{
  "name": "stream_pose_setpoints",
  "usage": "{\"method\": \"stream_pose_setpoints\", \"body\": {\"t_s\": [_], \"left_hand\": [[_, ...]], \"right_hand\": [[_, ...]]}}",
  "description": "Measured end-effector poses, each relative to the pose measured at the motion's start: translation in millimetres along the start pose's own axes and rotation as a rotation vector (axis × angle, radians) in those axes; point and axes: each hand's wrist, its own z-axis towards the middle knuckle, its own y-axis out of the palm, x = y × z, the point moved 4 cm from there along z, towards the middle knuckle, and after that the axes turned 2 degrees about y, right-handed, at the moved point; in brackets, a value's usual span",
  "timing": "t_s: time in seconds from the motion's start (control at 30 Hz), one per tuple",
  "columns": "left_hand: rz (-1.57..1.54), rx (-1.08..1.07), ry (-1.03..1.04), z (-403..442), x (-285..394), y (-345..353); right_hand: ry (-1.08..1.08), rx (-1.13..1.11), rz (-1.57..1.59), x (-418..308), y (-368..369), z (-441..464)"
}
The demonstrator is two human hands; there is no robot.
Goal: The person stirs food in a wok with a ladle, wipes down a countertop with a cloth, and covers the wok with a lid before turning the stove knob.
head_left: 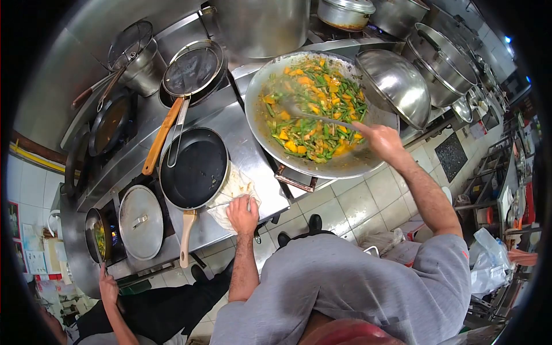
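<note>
Right hand (384, 142) grasping long-handled spoon (328, 120), its head among green-and-orange vegetables (333, 100); vegetables in wide pan (356, 161), right of steel tabletop (263, 172); left hand (242, 215) on cloth (234, 187) at near edge, cannot tell whether gripping; black frying pan (192, 167) just left of cloth; domed lid (397, 86) at wide pan's right side.

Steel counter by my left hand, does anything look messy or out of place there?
Yes. The cloth at your left hand looks crumpled, with yellowish-brown stains. The black pan's pale handle also pokes past the edge of the counter, where it might get bumped.
</note>
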Motion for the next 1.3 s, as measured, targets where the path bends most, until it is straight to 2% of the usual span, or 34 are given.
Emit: {"method": "stream_pose_setpoints", "body": {"t_s": [0.13, 0.2, 0.23, 0.37, 0.4, 0.47, 0.6, 0.73, 0.83, 0.9, 0.93, 1.0, 1.07, 1.17, 1.23, 1.27, 1.3], "left_hand": [[-0.002, -0.004, -0.005, -0.8, 0.2, 0.6], [0.003, -0.018, -0.015, 0.2, 1.2, 1.6], [0.011, 0.002, -0.002, 0.2, 2.1, 0.4], [0.015, 0.002, 0.001, 1.0, 2.7, -0.2], [0.013, -0.002, 0.005, 1.2, 2.8, 0.2], [0.016, 0.008, 0.006, 1.4, 2.7, 0.4], [0.02, 0.004, -0.004, 2.5, 4.3, 0.9], [0.026, 0.0, 0.003, 4.1, 2.1, 1.3], [0.02, -0.003, 0.009, 1.9, 1.9, 1.0], [0.02, -0.003, 0.017, 1.7, 1.4, 1.6], [0.013, -0.004, 0.015, -0.6, -0.4, 2.4], [0.009, 0.001, 0.011, 0.7, -2.4, 3.0], [0.01, 0.01, 0.011, -0.8, -1.2, 3.2], [0.019, 0.008, 0.003, 1.8, 2.6, 1.0], [0.016, -0.002, -0.002, 1.8, 2.3, 1.5], [0.017, -0.008, -0.006, 1.9, 1.9, 1.7], [0.016, -0.01, -0.006, 2.4, 2.4, 1.9]], "right_hand": [[0.079, 0.047, 0.052, 43.6, -11.0, -33.1], [0.136, 0.129, 0.46, 55.5, -23.9, -49.5], [0.296, -0.055, 0.556, 45.4, -42.6, -59.1], [0.25, -0.166, 0.686, 29.4, -60.1, -105.0], [0.257, -0.166, 0.686, 23.1, -64.9, -115.0], [0.43, -0.454, 0.707, 10.1, -66.6, -136.4], [0.469, -0.474, 0.765, 3.6, -43.5, -154.7], [0.496, -0.269, 0.607, 1.8, 8.8, -109.2], [0.555, -0.233, 0.571, -6.2, 17.0, -66.7], [0.423, -0.114, 0.532, -1.7, 26.7, -53.1], [0.424, -0.111, 0.537, 3.9, 22.9, -59.0], [0.293, -0.198, 0.426, 17.4, -3.8, -73.1], [0.192, -0.252, 0.447, 14.4, -45.4, -97.7], [0.18, -0.297, 0.459, 4.8, -83.0, -127.9], [0.35, -0.53, 0.601, -11.3, -90.7, -139.2], [0.352, -0.532, 0.601, -18.3, -88.4, -139.4], [0.45, -0.63, 0.711, -24.4, -79.7, -141.3]]}}
